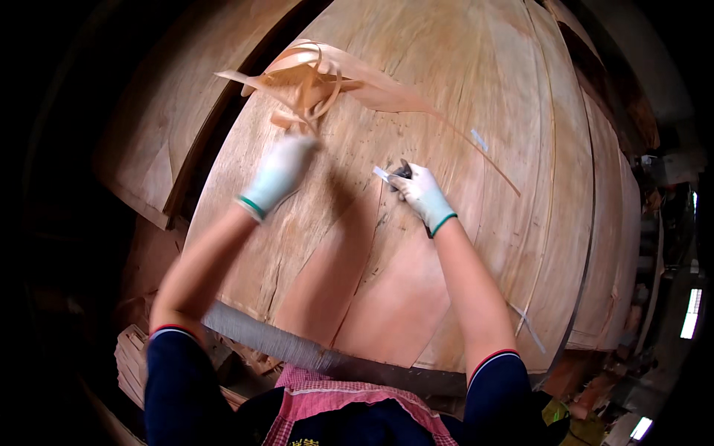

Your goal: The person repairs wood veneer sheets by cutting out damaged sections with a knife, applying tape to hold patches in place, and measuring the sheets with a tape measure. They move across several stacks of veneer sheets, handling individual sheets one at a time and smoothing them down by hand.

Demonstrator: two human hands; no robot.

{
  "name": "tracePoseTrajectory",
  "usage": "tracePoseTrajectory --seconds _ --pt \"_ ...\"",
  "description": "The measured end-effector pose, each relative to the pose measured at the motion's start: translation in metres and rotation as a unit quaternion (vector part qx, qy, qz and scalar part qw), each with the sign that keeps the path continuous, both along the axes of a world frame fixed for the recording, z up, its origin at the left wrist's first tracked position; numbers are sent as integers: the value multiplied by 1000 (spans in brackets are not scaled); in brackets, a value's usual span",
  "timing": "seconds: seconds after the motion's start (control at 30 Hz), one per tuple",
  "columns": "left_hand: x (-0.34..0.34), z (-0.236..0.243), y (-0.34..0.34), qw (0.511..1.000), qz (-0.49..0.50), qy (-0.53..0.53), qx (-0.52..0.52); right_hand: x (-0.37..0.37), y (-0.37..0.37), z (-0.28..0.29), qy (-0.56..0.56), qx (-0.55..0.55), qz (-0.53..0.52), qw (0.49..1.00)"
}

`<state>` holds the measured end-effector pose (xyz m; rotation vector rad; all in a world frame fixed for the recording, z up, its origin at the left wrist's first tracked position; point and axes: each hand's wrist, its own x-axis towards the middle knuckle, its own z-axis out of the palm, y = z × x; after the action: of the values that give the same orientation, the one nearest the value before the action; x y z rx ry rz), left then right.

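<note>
One big wood sheet (461,59) fills most of the view, pale tan with dark cracks and seams, lying in front of the person. Both hands are over it in white gloves with green cuffs. Left hand (286,167): motion-blurred, at the lower end of a bunch of curled wood strips (303,85) on the upper left part of the sheet. Can't tell if the fingers are pinching a strip or just next to it. Right hand (425,195): near mid-sheet, fingers closed around a small dark tool (404,171); a short white tape piece (381,173) sticks out at the fingertips, left side. Tool type unclear, mostly covered by the glove. From the bunch, a long thin tail runs right and down across the sheet, past a pale tape patch (478,139). Grey padded edge (268,338) along the near side, pink checked apron (342,394) below it.
</note>
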<state>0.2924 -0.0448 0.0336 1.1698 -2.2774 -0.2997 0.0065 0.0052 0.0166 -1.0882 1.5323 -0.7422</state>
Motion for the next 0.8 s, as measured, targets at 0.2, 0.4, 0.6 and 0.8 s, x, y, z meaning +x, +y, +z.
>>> tracePoseTrajectory --seconds 0.2,0.4,0.6,0.8 --pt "-118 -49 60 993 34 -111 -3 17 -25 -10 380 4 51 923" --pt "-116 -42 71 990 -17 -135 20 -8 18 -11 380 -5 68 923" --pt "-121 -46 65 981 -34 -189 13 -80 -5 22 411 -52 74 907" --pt "-201 -14 72 987 -145 -34 69 -129 40 -24 238 117 -25 964"
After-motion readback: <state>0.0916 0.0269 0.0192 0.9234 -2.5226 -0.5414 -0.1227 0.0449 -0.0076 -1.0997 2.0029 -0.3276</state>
